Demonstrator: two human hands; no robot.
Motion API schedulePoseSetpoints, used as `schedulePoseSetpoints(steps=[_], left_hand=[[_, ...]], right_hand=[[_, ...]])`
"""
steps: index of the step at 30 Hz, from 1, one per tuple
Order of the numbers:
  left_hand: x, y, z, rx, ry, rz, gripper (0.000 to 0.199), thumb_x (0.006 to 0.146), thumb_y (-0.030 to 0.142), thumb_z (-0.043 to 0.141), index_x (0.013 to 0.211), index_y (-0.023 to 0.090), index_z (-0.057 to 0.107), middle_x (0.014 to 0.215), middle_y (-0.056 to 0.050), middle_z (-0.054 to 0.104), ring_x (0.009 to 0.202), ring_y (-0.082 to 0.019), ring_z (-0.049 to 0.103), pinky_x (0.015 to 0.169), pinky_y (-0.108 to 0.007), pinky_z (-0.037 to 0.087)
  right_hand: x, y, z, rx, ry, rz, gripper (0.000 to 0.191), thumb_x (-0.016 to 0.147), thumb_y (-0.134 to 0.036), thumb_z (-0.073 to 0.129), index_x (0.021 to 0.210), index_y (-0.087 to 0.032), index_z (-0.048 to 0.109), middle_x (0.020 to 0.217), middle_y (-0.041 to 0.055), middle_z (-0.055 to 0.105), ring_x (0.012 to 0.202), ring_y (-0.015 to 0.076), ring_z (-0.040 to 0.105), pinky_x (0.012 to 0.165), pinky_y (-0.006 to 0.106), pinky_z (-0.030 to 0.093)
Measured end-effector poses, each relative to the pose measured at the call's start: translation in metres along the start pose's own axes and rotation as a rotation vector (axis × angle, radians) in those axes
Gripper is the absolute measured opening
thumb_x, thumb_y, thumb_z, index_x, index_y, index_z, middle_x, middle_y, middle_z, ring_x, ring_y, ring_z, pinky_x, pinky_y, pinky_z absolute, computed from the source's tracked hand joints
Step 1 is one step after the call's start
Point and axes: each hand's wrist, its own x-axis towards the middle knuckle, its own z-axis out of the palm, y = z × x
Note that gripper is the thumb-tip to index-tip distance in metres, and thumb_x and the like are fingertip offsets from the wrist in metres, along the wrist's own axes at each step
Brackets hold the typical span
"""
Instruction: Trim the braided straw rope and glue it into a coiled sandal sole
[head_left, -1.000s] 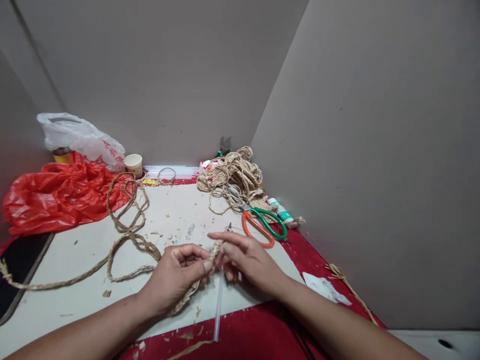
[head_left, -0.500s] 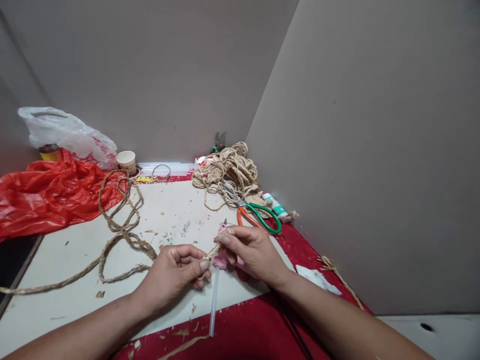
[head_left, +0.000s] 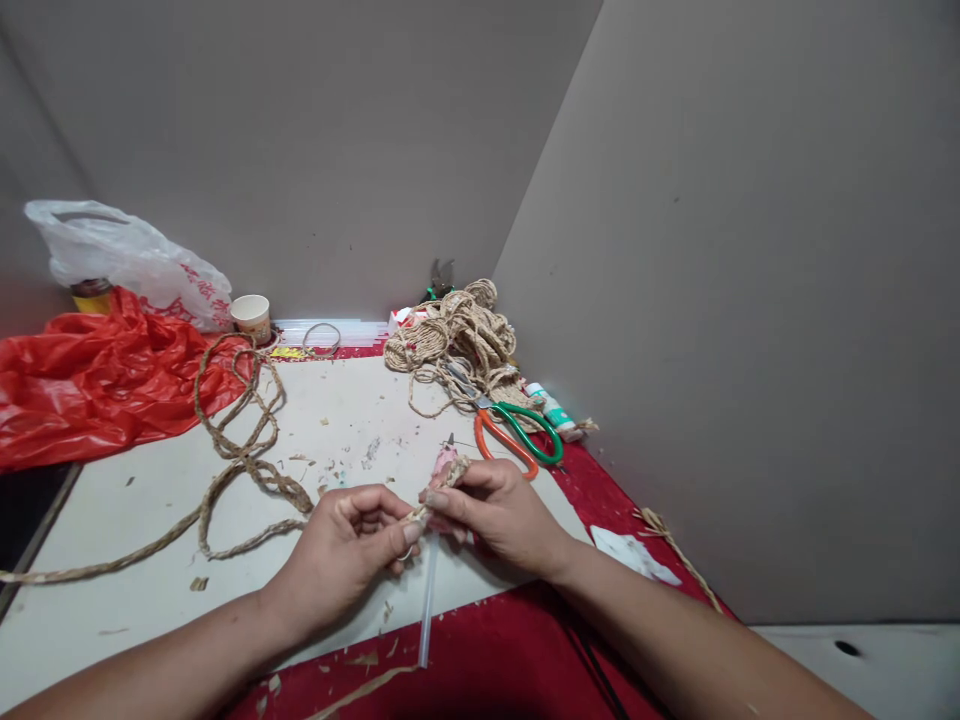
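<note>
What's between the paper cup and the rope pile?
Between the paper cup and the rope pile: clear tubes, a thin ring and, by the pile, a red-and-white packet. Head view shows it.

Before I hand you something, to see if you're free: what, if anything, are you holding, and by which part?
A pale braided cord: the right hand pinches it near its upper tip, the left hand lower down. Its other end is hidden.

Pale braided cord (head_left: 455, 471), slanted, held btwn L hand (head_left: 346, 540) & R hand (head_left: 504, 512)
</note>
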Motion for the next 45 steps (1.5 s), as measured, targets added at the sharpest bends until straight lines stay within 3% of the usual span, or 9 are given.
schedulePoseSetpoints(steps=[4, 8, 14, 21, 29, 34, 39, 41, 45], left_hand=[[-0.004, 0.002, 0.003, 0.094, 0.01, 0.053, 0.026, 0.079, 0.038, 0.072, 0.072, 0.013, 0.067, 0.058, -0.001, 0.061, 0.055, -0.009, 0.052, 0.056, -0.022, 0.041], [-0.003, 0.006, 0.002, 0.001, -0.018, -0.048, 0.033, 0.075, 0.043, 0.074, 0.081, 0.012, 0.068, 0.064, -0.002, 0.065, 0.052, -0.01, 0.054, 0.054, -0.023, 0.044], [0.003, 0.005, -0.003, -0.023, 0.04, -0.053, 0.034, 0.074, 0.044, 0.075, 0.083, 0.012, 0.071, 0.068, -0.004, 0.067, 0.049, -0.009, 0.054, 0.052, -0.023, 0.044], [0.002, 0.005, -0.003, -0.054, 0.082, -0.007, 0.03, 0.074, 0.042, 0.076, 0.084, 0.013, 0.072, 0.066, -0.002, 0.067, 0.049, -0.008, 0.053, 0.052, -0.023, 0.043], [0.0, 0.012, -0.001, -0.077, 0.06, -0.008, 0.031, 0.075, 0.043, 0.074, 0.084, 0.013, 0.069, 0.065, 0.0, 0.063, 0.048, -0.007, 0.05, 0.052, -0.023, 0.04], [0.003, 0.008, -0.005, -0.141, 0.105, 0.016, 0.027, 0.079, 0.039, 0.072, 0.081, 0.013, 0.068, 0.064, 0.0, 0.063, 0.049, -0.007, 0.048, 0.054, -0.023, 0.04], [0.007, 0.005, -0.006, -0.224, 0.184, -0.001, 0.027, 0.075, 0.038, 0.075, 0.081, 0.013, 0.067, 0.064, 0.001, 0.062, 0.047, -0.006, 0.046, 0.051, -0.021, 0.038], [0.007, 0.004, -0.005, -0.211, 0.2, 0.008, 0.028, 0.075, 0.039, 0.075, 0.079, 0.013, 0.066, 0.062, 0.001, 0.061, 0.045, -0.006, 0.045, 0.049, -0.021, 0.036], [0.007, 0.001, -0.004, -0.073, 0.225, 0.054, 0.028, 0.077, 0.041, 0.071, 0.081, 0.014, 0.065, 0.063, 0.0, 0.061, 0.047, -0.008, 0.047, 0.051, -0.022, 0.036]], right_hand=[[-0.003, -0.007, 0.0, -0.034, -0.006, 0.032, 0.036, 0.074, -0.045, 0.077, 0.063, -0.013, 0.064, 0.048, -0.0029, 0.054, 0.041, 0.0056, 0.043, 0.042, 0.02, 0.034], [-0.001, -0.003, -0.002, -0.033, 0.028, 0.07, 0.037, 0.072, -0.047, 0.078, 0.063, -0.014, 0.065, 0.049, -0.002, 0.056, 0.042, 0.0069, 0.047, 0.043, 0.021, 0.037], [0.002, 0.003, -0.002, -0.034, 0.141, -0.014, 0.032, 0.078, -0.043, 0.075, 0.065, -0.015, 0.066, 0.053, 0.0, 0.062, 0.043, 0.0079, 0.049, 0.044, 0.022, 0.042], [0.001, 0.006, -0.006, 0.111, 0.024, 0.054, 0.041, 0.072, -0.049, 0.078, 0.093, -0.015, 0.072, 0.062, 0.0008, 0.066, 0.045, 0.0098, 0.055, 0.041, 0.021, 0.041], [0.0, 0.004, -0.007, 0.095, -0.043, 0.092, 0.04, 0.067, -0.036, 0.083, 0.1, -0.017, 0.071, 0.069, 0.0003, 0.068, 0.049, 0.0095, 0.055, 0.047, 0.023, 0.045], [0.005, 0.007, -0.008, 0.27, 0.183, 0.012, 0.033, 0.071, -0.038, 0.081, 0.096, -0.022, 0.068, 0.075, 0.0003, 0.068, 0.048, 0.0106, 0.056, 0.047, 0.026, 0.05], [0.009, 0.001, -0.01, 0.289, 0.391, -0.153, 0.025, 0.076, -0.04, 0.077, 0.084, -0.019, 0.065, 0.068, -0.0024, 0.062, 0.042, 0.0049, 0.045, 0.04, 0.019, 0.041], [0.007, 0.001, -0.009, 0.269, 0.393, -0.164, 0.026, 0.08, -0.041, 0.074, 0.075, -0.019, 0.06, 0.06, -0.0042, 0.056, 0.041, 0.0049, 0.043, 0.039, 0.017, 0.038], [0.0, 0.002, -0.005, 0.256, 0.265, -0.184, 0.031, 0.087, -0.043, 0.067, 0.071, -0.019, 0.054, 0.054, -0.0053, 0.048, 0.043, 0.0064, 0.044, 0.042, 0.018, 0.037]])
